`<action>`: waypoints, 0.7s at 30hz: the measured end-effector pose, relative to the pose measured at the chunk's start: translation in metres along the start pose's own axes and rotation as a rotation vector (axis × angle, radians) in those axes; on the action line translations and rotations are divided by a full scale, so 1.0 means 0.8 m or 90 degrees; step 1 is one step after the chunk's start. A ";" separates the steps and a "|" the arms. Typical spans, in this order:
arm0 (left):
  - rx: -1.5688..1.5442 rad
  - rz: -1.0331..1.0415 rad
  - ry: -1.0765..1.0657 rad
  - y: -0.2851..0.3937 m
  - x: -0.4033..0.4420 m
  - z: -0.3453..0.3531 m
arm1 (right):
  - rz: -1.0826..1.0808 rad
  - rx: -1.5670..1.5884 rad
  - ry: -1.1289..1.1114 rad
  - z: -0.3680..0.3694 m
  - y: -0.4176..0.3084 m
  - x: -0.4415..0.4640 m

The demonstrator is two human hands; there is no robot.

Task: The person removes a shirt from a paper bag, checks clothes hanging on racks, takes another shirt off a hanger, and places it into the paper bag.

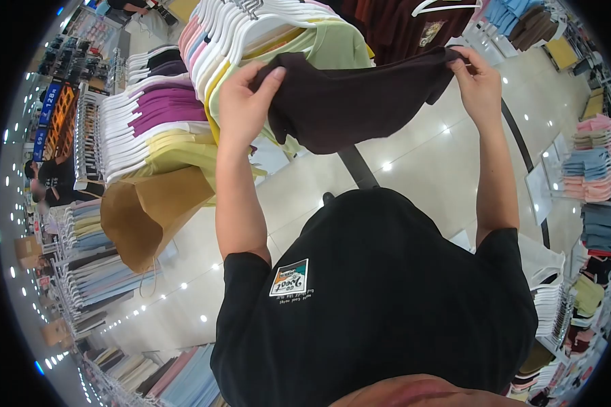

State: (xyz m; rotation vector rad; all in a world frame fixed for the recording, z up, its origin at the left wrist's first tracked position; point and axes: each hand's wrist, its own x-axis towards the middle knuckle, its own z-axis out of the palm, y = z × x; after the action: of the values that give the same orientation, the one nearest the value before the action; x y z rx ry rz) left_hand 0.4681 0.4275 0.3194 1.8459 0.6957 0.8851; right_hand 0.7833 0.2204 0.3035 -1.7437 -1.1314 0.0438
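Seen from the wearer's head in a clothes shop, a dark brown garment (pixel 360 105) is held up by its two ends in front of the body, above the tiled floor (pixel 421 169); the left hand (pixel 248 91) pinches one end, its thumb on the near side of the cloth, and the right hand (pixel 476 76) pinches the other end between thumb and fingers, so both hands are grasping the same piece; gripping it far apart like this seems meant to spread the cloth, while the raised arms hold it clear of the floor; the garment looks soft and plain, nearly black in its shadows, its upper edge drawn fairly straight and its lower edge sagging in a curve; whether it is folded is hard to tell; just behind it, a light green top (pixel 339 47) hangs on a rack among many white hangers (pixel 214 41), apparently grouped by colour, with purple tops (pixel 163 108) further left; below those, near the rack, is a tan bag (pixel 183 197); the wearer has on a black shirt (pixel 387 292).
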 end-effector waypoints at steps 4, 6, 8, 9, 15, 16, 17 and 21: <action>0.175 0.042 -0.037 -0.001 0.000 0.008 | -0.220 -0.102 0.143 -0.004 0.025 0.015; 0.261 0.140 -0.006 -0.024 0.010 0.011 | -0.252 -0.101 0.182 -0.010 0.030 0.018; 0.399 0.221 0.036 -0.032 0.016 0.018 | -0.135 -0.071 0.166 -0.018 0.024 0.007; 0.397 0.219 0.033 -0.034 0.018 0.024 | -0.024 -0.041 0.155 -0.023 0.022 0.004; 0.465 0.174 -0.024 -0.032 0.036 0.067 | -0.012 -0.105 0.220 -0.054 0.037 0.000; 0.388 0.166 -0.015 -0.036 0.042 0.076 | 0.020 -0.092 0.226 -0.062 0.043 -0.001; 0.312 0.157 -0.006 -0.039 0.048 0.085 | 0.024 -0.097 0.230 -0.069 0.048 -0.004; 0.143 0.080 -0.044 -0.042 0.067 0.127 | 0.024 -0.065 0.245 -0.081 0.026 -0.024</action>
State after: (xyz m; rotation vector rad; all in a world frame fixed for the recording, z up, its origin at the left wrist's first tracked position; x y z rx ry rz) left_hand 0.5787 0.4304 0.2732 2.1291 0.6640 0.8468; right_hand 0.8187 0.1596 0.3109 -1.7682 -0.8295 -0.3183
